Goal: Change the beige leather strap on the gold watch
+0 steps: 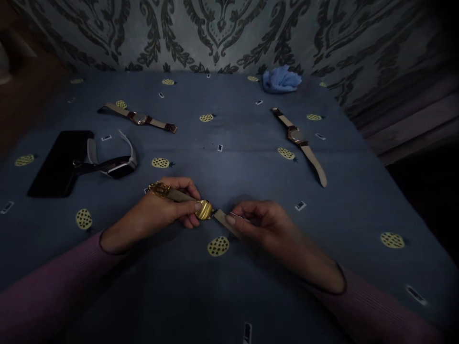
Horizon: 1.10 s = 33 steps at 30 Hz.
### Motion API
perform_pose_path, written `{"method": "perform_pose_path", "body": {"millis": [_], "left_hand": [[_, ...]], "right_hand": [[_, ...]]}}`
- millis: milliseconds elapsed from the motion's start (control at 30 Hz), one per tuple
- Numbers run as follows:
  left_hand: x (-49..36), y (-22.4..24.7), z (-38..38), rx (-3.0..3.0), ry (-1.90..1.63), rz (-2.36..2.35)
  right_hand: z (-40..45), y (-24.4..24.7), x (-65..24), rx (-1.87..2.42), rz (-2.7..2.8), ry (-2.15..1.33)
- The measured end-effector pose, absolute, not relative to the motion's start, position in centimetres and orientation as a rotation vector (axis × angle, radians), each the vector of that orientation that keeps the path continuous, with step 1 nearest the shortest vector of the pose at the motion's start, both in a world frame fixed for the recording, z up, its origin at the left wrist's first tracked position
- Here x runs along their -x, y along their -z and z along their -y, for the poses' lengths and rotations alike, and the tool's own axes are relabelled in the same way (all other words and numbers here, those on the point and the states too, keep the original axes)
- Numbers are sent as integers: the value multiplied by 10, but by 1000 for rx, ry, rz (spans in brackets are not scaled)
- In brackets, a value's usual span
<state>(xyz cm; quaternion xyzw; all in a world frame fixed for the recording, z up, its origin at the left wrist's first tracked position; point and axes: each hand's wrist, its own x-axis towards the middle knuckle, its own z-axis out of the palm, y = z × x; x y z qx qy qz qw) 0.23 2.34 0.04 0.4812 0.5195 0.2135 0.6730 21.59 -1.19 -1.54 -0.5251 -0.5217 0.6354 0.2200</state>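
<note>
So I've got both hands on a gold watch (204,209): my left hand (168,205) pinches the case, thumb on top, and my right hand (258,222) has the strap (225,222) plus some thin metal thing (241,217) in its fingertips. The hands are a little apart with the watch between them, above the table (229,296). Past my left hand there's a black phone (59,165), a smartwatch (124,167) and another watch (140,118); beyond my right, one more watch (296,135) and a crumpled blue cloth (281,80).
</note>
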Motion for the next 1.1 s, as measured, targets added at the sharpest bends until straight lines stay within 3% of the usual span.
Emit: {"method": "perform_pose_path", "body": {"millis": [1100], "left_hand": [[-5,-3,-26,-1083,-445,-1193]], "right_hand": [[13,16,-214,1414,1536,-1726]]}}
